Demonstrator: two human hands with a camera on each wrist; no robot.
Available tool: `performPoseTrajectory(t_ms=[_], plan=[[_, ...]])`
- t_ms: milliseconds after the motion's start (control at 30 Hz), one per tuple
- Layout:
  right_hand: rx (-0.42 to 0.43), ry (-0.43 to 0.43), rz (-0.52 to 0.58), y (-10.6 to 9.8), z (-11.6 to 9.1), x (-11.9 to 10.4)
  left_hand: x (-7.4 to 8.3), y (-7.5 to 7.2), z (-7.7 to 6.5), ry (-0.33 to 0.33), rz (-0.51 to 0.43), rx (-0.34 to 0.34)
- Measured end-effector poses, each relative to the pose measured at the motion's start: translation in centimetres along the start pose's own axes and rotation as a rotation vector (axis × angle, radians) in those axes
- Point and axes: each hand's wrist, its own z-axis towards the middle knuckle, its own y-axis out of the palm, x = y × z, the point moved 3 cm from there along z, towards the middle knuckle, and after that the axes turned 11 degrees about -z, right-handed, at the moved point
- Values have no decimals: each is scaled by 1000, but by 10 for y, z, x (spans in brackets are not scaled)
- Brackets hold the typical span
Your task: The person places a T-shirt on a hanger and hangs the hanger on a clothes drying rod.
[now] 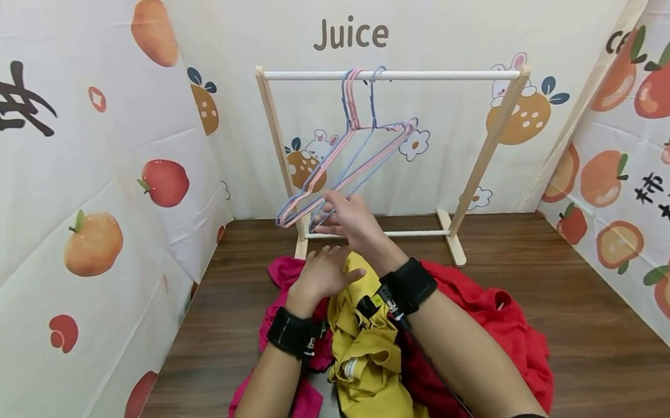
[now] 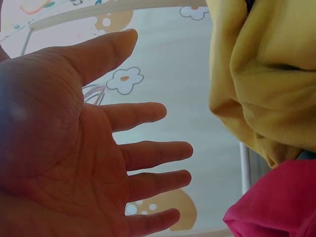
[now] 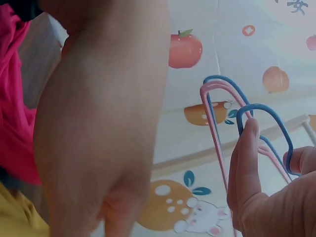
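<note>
My right hand (image 1: 354, 224) reaches to the lower end of a blue clothes hanger (image 1: 360, 148). In the right wrist view, the straight fingers (image 3: 245, 168) and the thumb stand either side of the blue hanger's (image 3: 264, 107) rounded end, touching or nearly touching the wire. Pink hangers (image 1: 306, 198) and another blue one hang just left of it. My left hand (image 1: 329, 270) is over a crumpled yellow garment (image 1: 369, 351), its fingers spread and straight in the left wrist view, holding nothing. It also shows blurred in the right wrist view.
The hangers hook over the white rail of a wooden rack (image 1: 447, 75) at the back of the wooden table (image 1: 201, 358). A magenta garment (image 1: 284, 273) lies left of the yellow one, a red garment (image 1: 503, 332) right. Printed cloth walls (image 1: 237, 26) enclose the table.
</note>
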Motion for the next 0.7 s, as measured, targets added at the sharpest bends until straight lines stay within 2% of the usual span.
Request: performPoseTrajectory(t_ms=[67, 167, 267, 367, 533, 700], plan=[[6, -31, 11, -4, -5, -1, 0, 1, 0, 4, 1, -5], [27, -21, -9, -14, -15, -3, 2, 2, -1, 3, 11, -16], [19, -66, -37, -24, -23, -5, 2, 4, 0, -4, 12, -32], [16, -83, -43, -40, -39, -3, 3, 4, 1, -2, 15, -26], [37, -15, -112, -75, -81, 16, 7, 3, 5, 77, 8, 40], [2, 9, -231, -111, -122, 46, 17, 6, 9, 156, 26, 120]])
